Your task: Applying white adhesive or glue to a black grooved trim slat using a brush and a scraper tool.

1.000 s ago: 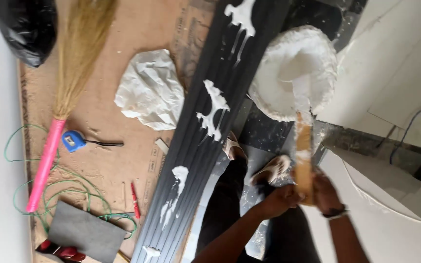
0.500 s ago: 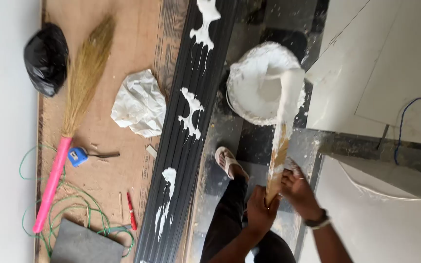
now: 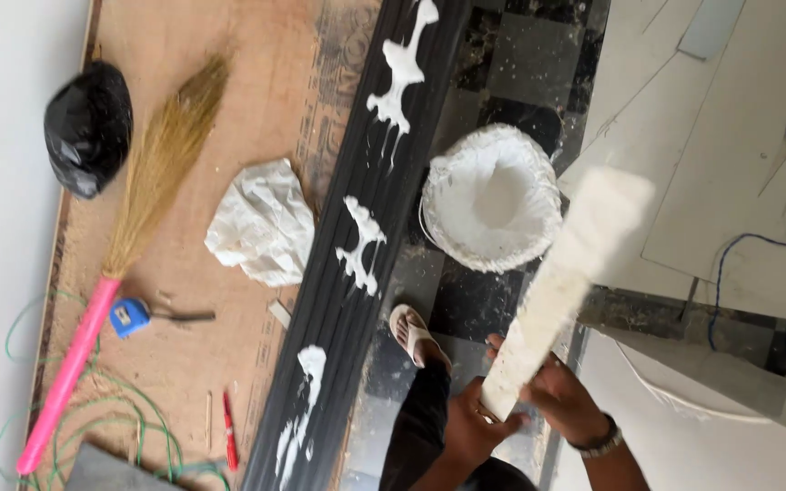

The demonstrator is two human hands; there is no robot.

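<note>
Both hands, left hand (image 3: 466,427) and right hand (image 3: 561,395), clasping a paste-coated flat stick (image 3: 561,273), raised beside round white bucket (image 3: 493,200), ribbed black panel (image 3: 357,227) alongside

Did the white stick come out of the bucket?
Yes. The stick has lifted out of the white bucket and now points up beside it, both hands holding its lower end.

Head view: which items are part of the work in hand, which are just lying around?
In use:
- white-coated stick, held by left hand and right hand
- bucket of white paste
- black ribbed panel with white blobs

Lying about:
- broom
- black bag
- crumpled white sack
- blue tape measure
- red pencil
- green wire
</note>
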